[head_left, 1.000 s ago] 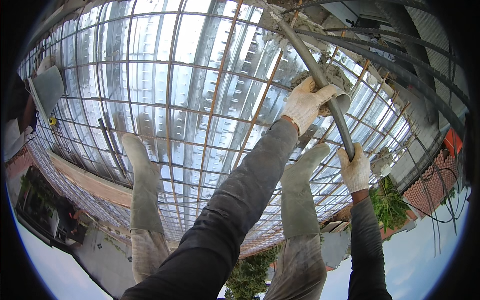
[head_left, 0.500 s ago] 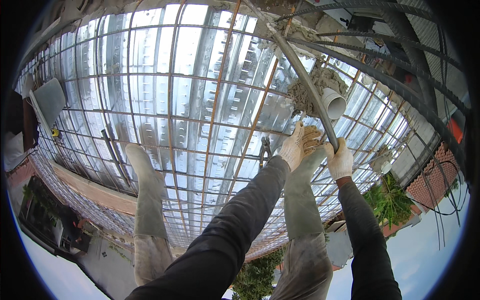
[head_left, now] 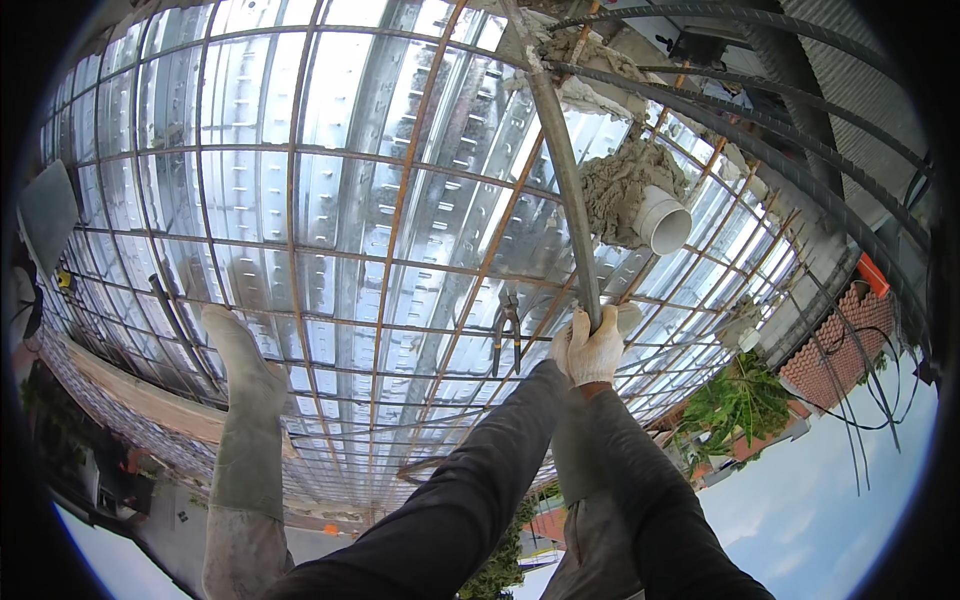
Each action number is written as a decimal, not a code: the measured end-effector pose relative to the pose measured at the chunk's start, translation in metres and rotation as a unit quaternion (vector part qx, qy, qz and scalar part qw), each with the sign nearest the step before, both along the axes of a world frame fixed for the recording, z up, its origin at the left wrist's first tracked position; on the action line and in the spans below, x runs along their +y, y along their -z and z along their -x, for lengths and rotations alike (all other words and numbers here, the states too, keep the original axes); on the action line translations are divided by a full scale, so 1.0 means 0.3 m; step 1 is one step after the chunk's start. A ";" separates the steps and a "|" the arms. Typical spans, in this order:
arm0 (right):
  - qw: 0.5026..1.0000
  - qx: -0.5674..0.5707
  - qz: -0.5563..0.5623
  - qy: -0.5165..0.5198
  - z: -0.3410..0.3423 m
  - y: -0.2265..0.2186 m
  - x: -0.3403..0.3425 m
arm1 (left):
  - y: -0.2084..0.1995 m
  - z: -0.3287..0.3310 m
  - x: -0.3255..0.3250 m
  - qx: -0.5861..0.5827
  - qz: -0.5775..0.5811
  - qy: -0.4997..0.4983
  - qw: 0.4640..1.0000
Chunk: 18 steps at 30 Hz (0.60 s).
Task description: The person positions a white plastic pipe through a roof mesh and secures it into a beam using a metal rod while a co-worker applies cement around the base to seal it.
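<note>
A long grey metal pipe slants down toward me over a grid of rebar. My right hand, in a pale knitted glove, is closed round its near end. Close against it on the left is my left hand, also gloved; its fingers are mostly hidden behind the right hand, so their grip does not show. Just beyond my hands, a white plastic pipe stub pokes out of a lump of wet mortar. Left of my hands, pliers with spread handles rest on the grid.
Shiny corrugated metal decking lies under the rebar. My left boot stands on the grid. Thick bent rebars arch across the upper right. A flat grey board and a dark rod are at the left.
The pipe's near end has swung left and toward me with my right hand. My left hand, earlier spread beside the pipe, is now pressed close to the right hand. The view has shifted.
</note>
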State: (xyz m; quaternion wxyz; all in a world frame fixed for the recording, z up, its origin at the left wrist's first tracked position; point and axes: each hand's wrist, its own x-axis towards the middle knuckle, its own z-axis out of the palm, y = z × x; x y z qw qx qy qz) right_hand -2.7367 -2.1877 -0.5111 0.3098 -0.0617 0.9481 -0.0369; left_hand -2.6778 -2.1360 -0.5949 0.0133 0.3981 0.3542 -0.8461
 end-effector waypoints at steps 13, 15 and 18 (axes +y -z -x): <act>0.992 -0.033 0.057 0.110 -0.455 0.059 -0.210 | 0.033 -0.496 -0.364 -0.038 0.051 0.222 0.973; 0.984 -0.051 0.077 0.155 -0.569 0.108 -0.280 | 0.045 -0.603 -0.472 -0.037 0.063 0.263 0.962; 0.968 -0.058 0.100 0.223 -0.693 0.128 -0.373 | 0.053 -0.727 -0.596 -0.030 0.064 0.307 0.949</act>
